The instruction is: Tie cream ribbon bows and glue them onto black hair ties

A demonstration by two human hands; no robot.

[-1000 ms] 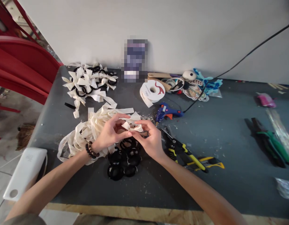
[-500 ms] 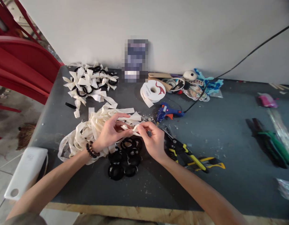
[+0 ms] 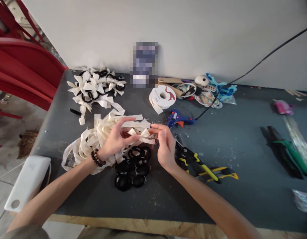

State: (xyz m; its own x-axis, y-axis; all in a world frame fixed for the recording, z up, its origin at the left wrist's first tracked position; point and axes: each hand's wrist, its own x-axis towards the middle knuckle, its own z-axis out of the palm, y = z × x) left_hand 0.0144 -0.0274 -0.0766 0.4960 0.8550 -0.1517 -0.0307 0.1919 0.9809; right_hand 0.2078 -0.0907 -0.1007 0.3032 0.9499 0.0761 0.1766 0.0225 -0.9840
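Observation:
Both my hands work on a cream ribbon strip (image 3: pixel 141 133) folded into a small bow, held just above the dark table. My left hand (image 3: pixel 116 138), with a bead bracelet at the wrist, pinches the bow's left side. My right hand (image 3: pixel 165 146) pinches its right end between thumb and fingers. Under the left hand lies a heap of cut cream ribbon strips (image 3: pixel 93 142). Below the bow sits a cluster of black hair ties (image 3: pixel 133 167). Finished ribbon bows on black ties (image 3: pixel 95 87) are piled at the far left.
A ribbon spool (image 3: pixel 162 96) and a blue glue gun (image 3: pixel 179 118) with its black cord lie beyond my hands. Yellow-handled cutters (image 3: pixel 200 163) lie right of my right hand. Green-handled pliers (image 3: pixel 287 151) are at the right. A white box (image 3: pixel 27 182) sits by the left edge, red chairs (image 3: pixel 21 71) beyond.
The bow has been pulled tighter and lifted slightly. My right hand turned, its fingers now pointing up at the bow's right end. My left hand's fingers spread a little.

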